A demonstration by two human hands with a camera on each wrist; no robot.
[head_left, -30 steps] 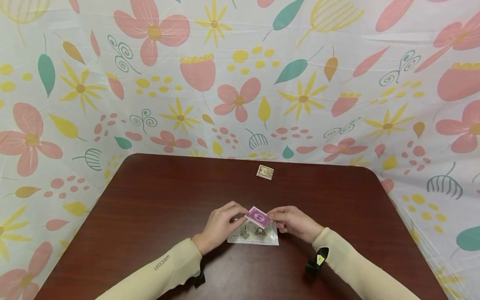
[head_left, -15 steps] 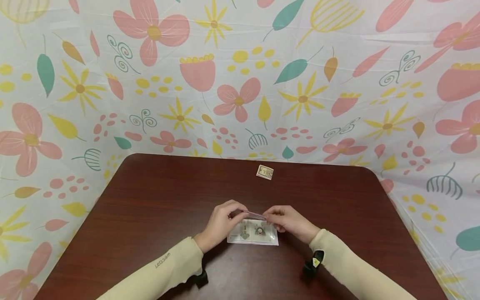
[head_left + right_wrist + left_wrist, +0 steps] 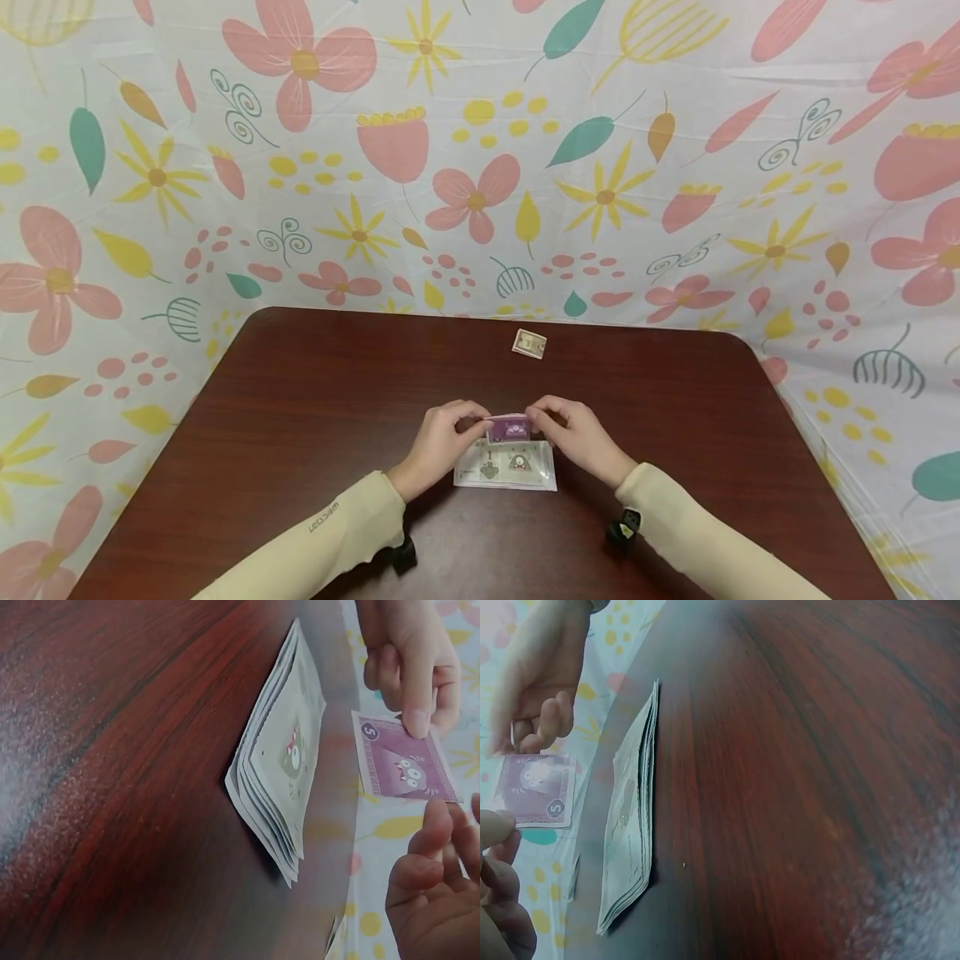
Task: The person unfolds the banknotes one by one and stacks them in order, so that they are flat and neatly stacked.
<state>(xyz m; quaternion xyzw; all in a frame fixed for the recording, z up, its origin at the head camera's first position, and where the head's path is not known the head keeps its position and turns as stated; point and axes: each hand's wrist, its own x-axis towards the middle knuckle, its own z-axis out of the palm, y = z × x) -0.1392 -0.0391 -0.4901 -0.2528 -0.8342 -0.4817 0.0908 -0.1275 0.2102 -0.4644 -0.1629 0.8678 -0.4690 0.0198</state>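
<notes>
A small purple play-money note [image 3: 510,430], marked with a 5 and a cartoon face [image 3: 409,766], is held up between both hands. My left hand [image 3: 437,442] pinches its left end between thumb and fingers. At the opposite end, my right hand [image 3: 577,435] grips the edge with its fingertips. Just below the purple note, a stack of larger pale play-money notes [image 3: 506,472] lies flat on the table, a 1 and a cartoon figure printed on top. Both wrist views show several layered edges on this pale stack [image 3: 630,817].
A small beige printed note or card [image 3: 529,344] lies near the back edge of the dark wooden table [image 3: 315,375]. Behind the table hangs a white cloth with a floral print [image 3: 480,125]. Black cameras are strapped at both wrists.
The purple note has turned from its patterned back, through edge-on, to its face side, and now stands more upright. The right hand has shifted slightly up and left; the pale stack has stayed put.
</notes>
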